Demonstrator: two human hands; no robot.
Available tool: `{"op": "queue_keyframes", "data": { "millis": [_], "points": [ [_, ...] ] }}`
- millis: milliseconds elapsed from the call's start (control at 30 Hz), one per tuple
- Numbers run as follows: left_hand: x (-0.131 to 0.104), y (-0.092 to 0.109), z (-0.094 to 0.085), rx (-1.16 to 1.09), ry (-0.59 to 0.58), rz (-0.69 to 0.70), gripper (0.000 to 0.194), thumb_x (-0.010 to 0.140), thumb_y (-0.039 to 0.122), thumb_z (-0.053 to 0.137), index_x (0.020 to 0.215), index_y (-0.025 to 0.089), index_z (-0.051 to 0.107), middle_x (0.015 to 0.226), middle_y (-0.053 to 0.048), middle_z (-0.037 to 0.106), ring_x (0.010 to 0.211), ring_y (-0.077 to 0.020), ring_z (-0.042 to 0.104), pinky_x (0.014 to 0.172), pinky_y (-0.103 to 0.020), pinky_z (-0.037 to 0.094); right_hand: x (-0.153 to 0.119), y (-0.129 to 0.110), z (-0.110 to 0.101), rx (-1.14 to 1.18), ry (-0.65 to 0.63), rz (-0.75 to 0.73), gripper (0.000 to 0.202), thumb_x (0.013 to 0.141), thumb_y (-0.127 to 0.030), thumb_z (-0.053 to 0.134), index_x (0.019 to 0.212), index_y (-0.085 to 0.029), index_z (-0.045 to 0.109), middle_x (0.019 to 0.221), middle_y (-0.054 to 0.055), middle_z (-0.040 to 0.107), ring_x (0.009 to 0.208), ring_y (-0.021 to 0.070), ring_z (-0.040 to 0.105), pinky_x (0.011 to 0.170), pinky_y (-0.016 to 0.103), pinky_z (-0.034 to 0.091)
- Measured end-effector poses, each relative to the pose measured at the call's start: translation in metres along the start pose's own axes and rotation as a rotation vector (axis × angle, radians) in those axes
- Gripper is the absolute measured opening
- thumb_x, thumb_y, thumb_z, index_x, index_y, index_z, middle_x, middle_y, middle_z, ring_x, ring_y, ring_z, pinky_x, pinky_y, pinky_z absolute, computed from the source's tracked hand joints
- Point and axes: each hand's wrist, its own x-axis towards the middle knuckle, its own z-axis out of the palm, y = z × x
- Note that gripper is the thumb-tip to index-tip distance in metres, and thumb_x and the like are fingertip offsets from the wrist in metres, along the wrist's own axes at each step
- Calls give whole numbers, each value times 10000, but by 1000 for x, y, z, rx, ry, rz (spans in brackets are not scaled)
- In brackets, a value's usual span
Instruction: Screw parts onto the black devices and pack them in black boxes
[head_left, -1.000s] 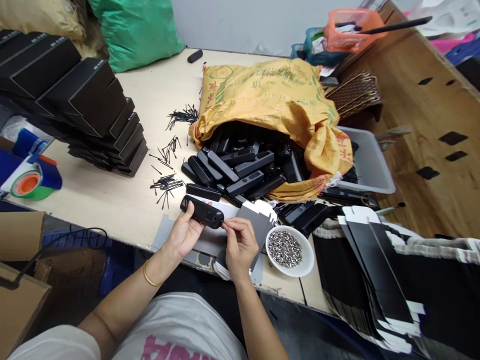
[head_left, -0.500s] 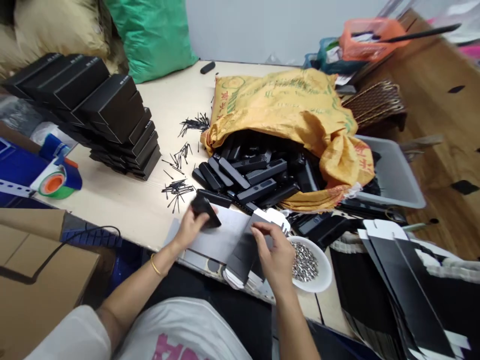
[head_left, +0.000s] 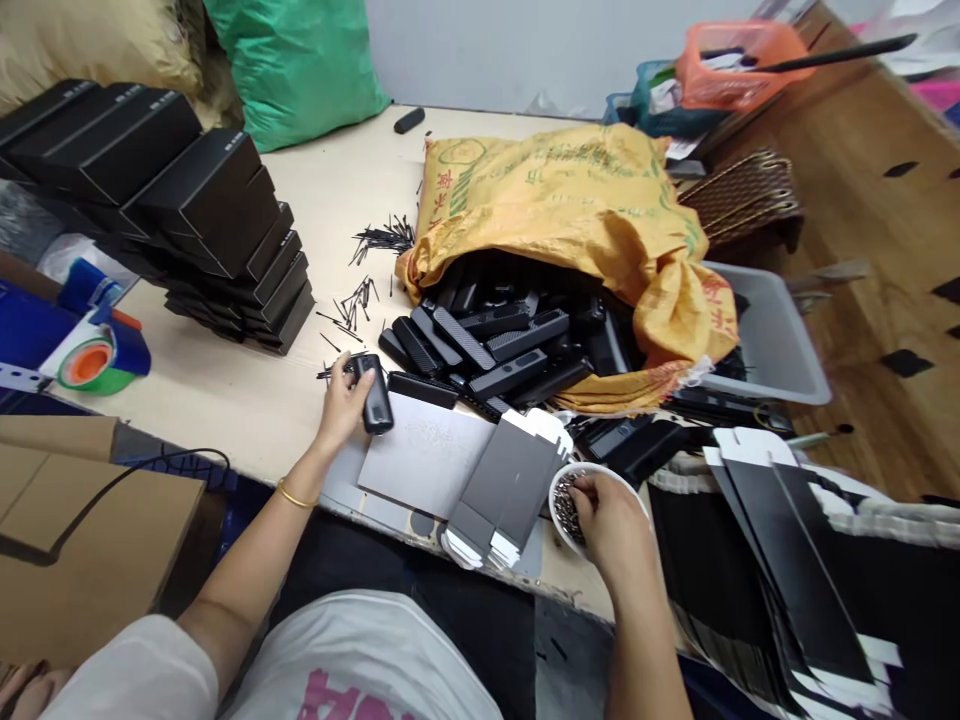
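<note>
My left hand (head_left: 347, 402) grips a black oblong handheld device (head_left: 378, 398) with rounded ends, tilted above the left edge of a grey-white sheet or board (head_left: 424, 455). At the white bowl (head_left: 556, 478), my right hand (head_left: 606, 508) dips its bunched fingers into small shiny metal parts (head_left: 568, 508); whether it pinches one is hidden. Between the hands, flat unfolded black boxes with white flaps (head_left: 504, 480) lie at the table's front. Many similar black devices (head_left: 510, 345) spill from the mouth of a yellow woven sack (head_left: 555, 190).
Black boxes (head_left: 217, 200) stand stacked at the left. Thin black sticks (head_left: 382, 236) lie scattered beside the sack. At the right are a grey bin (head_left: 795, 340), an orange basket (head_left: 739, 70) and more flat black cartons (head_left: 795, 560). A tape dispenser (head_left: 97, 355) stands far left.
My right hand has moved right and down, from above the flat boxes into the bowl. My left hand has shifted left and up, turning the black device more upright.
</note>
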Motion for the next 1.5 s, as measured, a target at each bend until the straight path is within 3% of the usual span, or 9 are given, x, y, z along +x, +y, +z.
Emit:
{"op": "queue_keyframes", "data": {
  "millis": [133, 233, 500, 667, 967, 1100, 1200, 1333, 1500],
  "points": [
    [21, 3, -16, 381, 68, 189, 470, 686, 264, 729, 1126, 197, 579, 1026, -101, 643, 1026, -248, 583, 920, -329, 423, 0, -1, 4, 48, 23, -32, 172, 770, -314, 427, 649, -216, 503, 689, 61, 582, 659, 214, 523, 637, 339, 398],
    [30, 3, -18, 493, 43, 254, 465, 660, 217, 734, 1101, 181, 592, 998, -116, 642, 1010, -272, 582, 967, -383, 383, -3, -1, 5, 72, 64, -25, 182, 788, -306, 410, 656, -219, 499, 686, 54, 572, 667, 210, 522, 642, 332, 396],
    [36, -1, -18, 550, 16, 190, 545, 710, 237, 686, 1225, 190, 514, 898, -77, 646, 721, -199, 602, 825, -335, 441, -9, -3, 7, 138, 108, 50, 190, 777, -346, 422, 700, -211, 531, 731, 67, 608, 694, 220, 547, 651, 335, 404],
    [34, 1, -15, 453, 30, 152, 532, 679, 231, 711, 1184, 198, 545, 889, -69, 652, 716, -183, 594, 817, -309, 453, -8, 0, 7, 171, 100, 78, 180, 762, -352, 445, 727, -209, 548, 719, 56, 615, 635, 205, 544, 614, 323, 391],
    [31, -1, -20, 572, -36, 170, 580, 764, 314, 635, 1288, 169, 432, 928, -87, 633, 728, -173, 606, 744, -314, 478, -9, -6, -6, 89, 64, 64, 162, 793, -296, 427, 741, -203, 550, 760, 69, 613, 714, 217, 552, 673, 340, 419],
    [6, -2, -1, 475, -213, 132, 563, 795, 369, 599, 1286, 190, 391, 962, -75, 597, 752, -159, 609, 692, -304, 505, 1, -23, -15, 117, 127, 12, 227, 850, -378, 458, 911, -189, 570, 898, 101, 626, 869, 254, 553, 750, 365, 421],
    [-21, -8, 28, 518, -297, 202, 502, 825, 350, 561, 1260, 176, 380, 1021, -98, 559, 812, -172, 599, 717, -326, 512, 20, -34, -14, 86, -2, -116, 362, 799, -431, 578, 1077, -202, 540, 1054, 118, 600, 994, 296, 522, 781, 387, 407],
    [-38, -19, 60, 755, -120, 513, 435, 861, 330, 511, 1224, 112, 412, 1090, -156, 488, 1045, -251, 491, 909, -432, 435, 53, -36, -10, -11, -235, -65, 349, 671, -399, 722, 907, -200, 559, 949, 93, 587, 936, 295, 535, 735, 363, 395],
    [-37, -17, 63, 932, -45, 627, 482, 851, 372, 521, 1253, 116, 448, 1085, -158, 421, 1094, -305, 416, 931, -495, 385, 73, -35, -22, 185, -365, -163, 266, 674, -286, 696, 653, -205, 444, 704, 4, 536, 714, 182, 511, 638, 272, 370]
  ]
}}
